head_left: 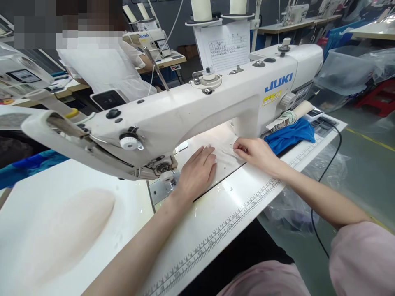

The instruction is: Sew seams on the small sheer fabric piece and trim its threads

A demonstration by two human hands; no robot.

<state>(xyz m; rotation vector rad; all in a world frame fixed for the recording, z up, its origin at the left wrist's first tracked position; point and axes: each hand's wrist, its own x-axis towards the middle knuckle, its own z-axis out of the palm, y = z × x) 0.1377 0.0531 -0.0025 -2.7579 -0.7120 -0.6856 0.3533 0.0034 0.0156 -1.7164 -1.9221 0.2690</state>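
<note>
A white sewing machine (185, 111) stands across the table, and a thin whitish piece of fabric (224, 142) lies on its bed under the arm. My left hand (199, 169) rests palm down on the fabric, fingers stretched out, just right of the presser foot (173, 181). To its right, my right hand (254, 154) has thumb and fingertips closed together on the fabric's right side. The needle area is partly hidden behind the machine head.
Blue cloth (291, 135) and a cord bundle (285, 119) lie by the machine's right end. A printed ruler (222, 234) runs along the table's front edge. A pale oval shape (77, 226) shows at the left. A black cable (327, 168) hangs at right. Another person (98, 61) sits beyond.
</note>
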